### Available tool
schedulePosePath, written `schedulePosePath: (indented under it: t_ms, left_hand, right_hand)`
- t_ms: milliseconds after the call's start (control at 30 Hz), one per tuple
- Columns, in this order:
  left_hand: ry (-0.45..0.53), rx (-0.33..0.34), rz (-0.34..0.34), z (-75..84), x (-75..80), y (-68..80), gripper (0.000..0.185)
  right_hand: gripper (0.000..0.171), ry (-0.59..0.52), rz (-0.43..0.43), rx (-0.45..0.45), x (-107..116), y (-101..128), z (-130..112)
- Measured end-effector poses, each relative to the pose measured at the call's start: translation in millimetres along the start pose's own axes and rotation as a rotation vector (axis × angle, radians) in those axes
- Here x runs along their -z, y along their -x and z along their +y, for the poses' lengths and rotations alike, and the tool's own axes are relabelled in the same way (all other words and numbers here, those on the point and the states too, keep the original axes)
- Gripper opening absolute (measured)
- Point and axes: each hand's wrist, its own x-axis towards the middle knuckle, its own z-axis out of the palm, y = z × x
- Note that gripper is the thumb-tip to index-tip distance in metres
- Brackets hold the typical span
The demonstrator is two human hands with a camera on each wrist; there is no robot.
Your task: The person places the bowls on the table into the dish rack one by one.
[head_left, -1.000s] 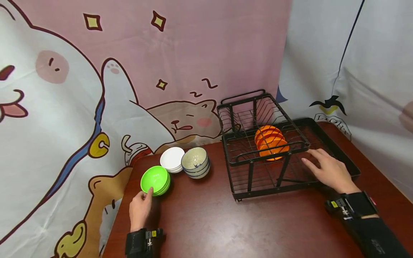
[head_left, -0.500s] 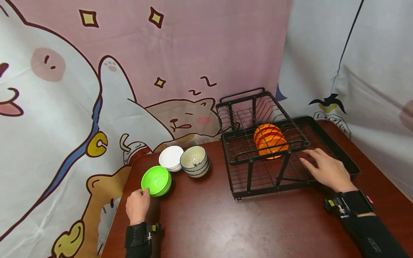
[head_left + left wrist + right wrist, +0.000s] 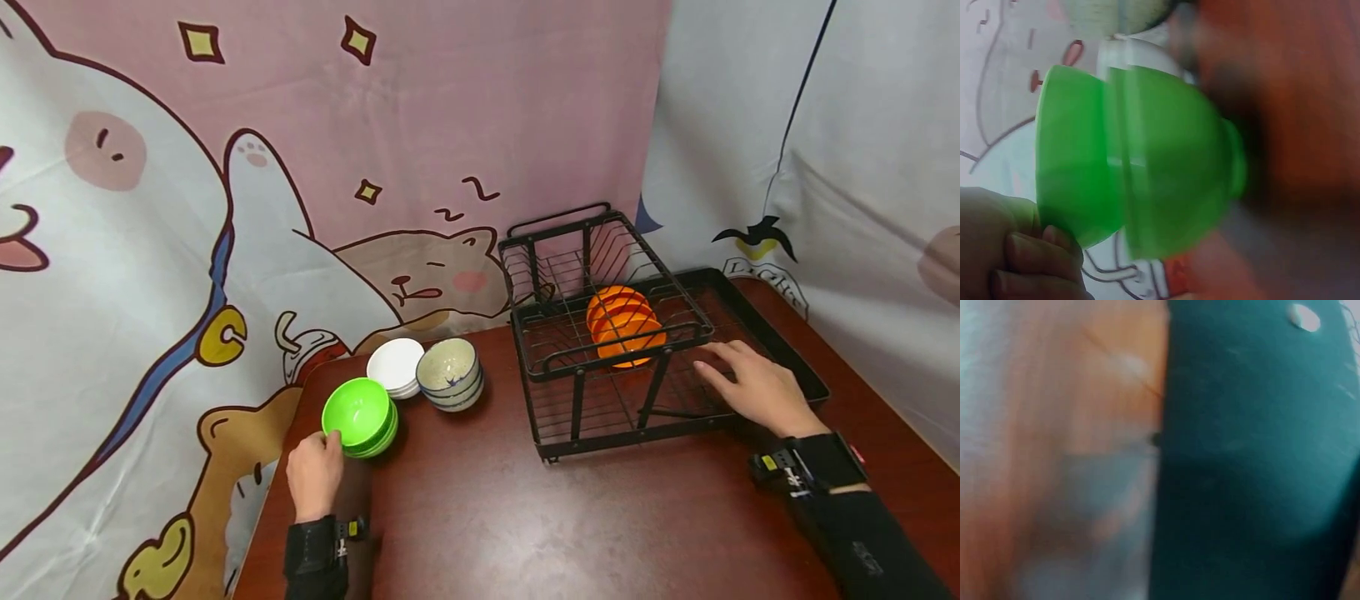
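Observation:
A stack of green bowls (image 3: 358, 414) stands near the table's left edge. My left hand (image 3: 327, 439) pinches the near rim of the top bowl. In the left wrist view, curled fingers (image 3: 1035, 250) hold the rim of the top green bowl (image 3: 1072, 162), which is tilted off the bowl beneath it. My right hand (image 3: 720, 371) lies flat, fingers straight, on the black tray (image 3: 795, 367) beside the black wire rack (image 3: 540, 367). Orange bowls (image 3: 626, 325) stand on edge in the rack. The right wrist view is blurred, showing only a dark surface and wood.
White plates (image 3: 396, 367) and a stack of speckled bowls (image 3: 448, 375) sit just behind the green ones. A cartoon cloth backdrop hangs close behind the brown table (image 3: 510, 517), whose left edge is near my left hand.
My left hand has slid a little left along the green bowl and its thumb now hooks over the rim. The right hand has stayed on the tray.

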Motion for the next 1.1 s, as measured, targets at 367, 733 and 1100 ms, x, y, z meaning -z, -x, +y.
schedulePosePath:
  t_ms: [367, 733, 1100]
  left_hand:
    - [0.059, -0.197, 0.184, 68.8, 60.8, -28.1, 0.042]
    - [0.067, -0.225, 0.215, 88.3, 77.5, -33.3, 0.044]
    - [0.168, -0.34, 0.222, 144.0, 76.4, -41.8, 0.042]
  right_hand:
    - [0.051, -0.125, 0.122, 0.032, 80, -31, -12]
    - [0.051, -0.266, 0.186, 0.019, 92, -34, -18]
    - [0.065, -0.533, 0.095, -0.039, 134, -50, -57]
